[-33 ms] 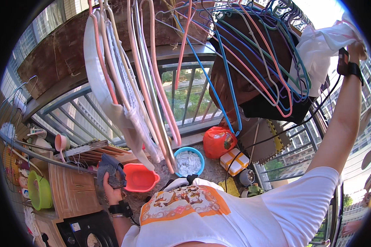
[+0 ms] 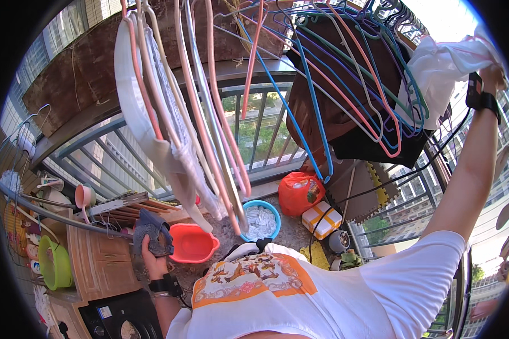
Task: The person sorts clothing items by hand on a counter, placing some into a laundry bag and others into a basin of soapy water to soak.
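Note:
My left hand [image 2: 152, 254], at lower left, is closed on a grey-blue bunched cloth [image 2: 152, 231]. My raised right hand [image 2: 492, 76] grips a white, translucent-looking cloth [image 2: 441, 62] at the upper right, beside hanging colored hangers [image 2: 384, 113]; part of that hand is hidden. A white garment [image 2: 138, 101] hangs among pink and silver hangers [image 2: 206, 141] in front of me. Dark brown and black cloths [image 2: 373, 147] hang behind the blue and purple hangers.
A red basin [image 2: 193, 243], blue basin of white cloths [image 2: 260, 206], red bag [image 2: 300, 192] and white-yellow box [image 2: 319, 220] sit below. A washing machine [image 2: 104, 313] and green bucket [image 2: 54, 263] are at left. A railing [image 2: 113, 158] and wooden board [image 2: 68, 68] stand ahead.
My right hand and the white cloth have shifted slightly down and to the right. The front hangers have swayed a little.

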A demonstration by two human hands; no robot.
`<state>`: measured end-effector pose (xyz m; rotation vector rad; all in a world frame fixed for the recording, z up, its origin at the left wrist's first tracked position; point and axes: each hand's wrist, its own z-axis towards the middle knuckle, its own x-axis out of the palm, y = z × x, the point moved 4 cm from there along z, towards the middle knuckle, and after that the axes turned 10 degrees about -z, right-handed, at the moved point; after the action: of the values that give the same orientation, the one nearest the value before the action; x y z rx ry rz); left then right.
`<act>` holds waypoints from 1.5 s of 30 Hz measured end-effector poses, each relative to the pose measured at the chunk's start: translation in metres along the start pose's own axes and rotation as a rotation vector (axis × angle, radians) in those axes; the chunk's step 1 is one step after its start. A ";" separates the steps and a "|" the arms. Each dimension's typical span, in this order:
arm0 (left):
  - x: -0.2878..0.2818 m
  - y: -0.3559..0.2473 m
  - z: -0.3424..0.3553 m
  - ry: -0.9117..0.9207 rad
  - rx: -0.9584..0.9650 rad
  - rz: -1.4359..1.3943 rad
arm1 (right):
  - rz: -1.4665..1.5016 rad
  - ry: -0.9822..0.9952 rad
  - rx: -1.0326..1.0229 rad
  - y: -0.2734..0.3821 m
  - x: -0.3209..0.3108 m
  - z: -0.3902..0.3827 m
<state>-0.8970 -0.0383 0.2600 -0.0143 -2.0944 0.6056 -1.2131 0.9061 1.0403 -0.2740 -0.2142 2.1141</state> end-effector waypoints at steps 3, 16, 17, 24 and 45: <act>-0.002 -0.017 0.011 0.053 0.011 -0.007 | 0.296 0.068 -0.048 -0.002 -0.046 -0.112; -0.066 -0.209 0.057 0.328 -0.279 -0.210 | 0.657 0.899 -0.057 -0.069 -0.367 -0.594; -0.077 -0.224 0.060 0.316 -0.271 -0.223 | 0.634 0.946 -0.055 -0.074 -0.387 -0.607; -0.106 -0.312 0.049 0.344 -0.264 -0.226 | 0.706 1.169 -0.189 -0.044 -0.484 -0.661; -0.193 -0.407 -0.115 0.127 0.133 -0.060 | 2.469 0.800 -1.397 0.423 -1.114 -0.663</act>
<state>-0.6068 -0.3947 0.3330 0.0835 -1.9219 0.6885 -0.7961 -0.2333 0.4175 1.2098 0.4315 -0.9155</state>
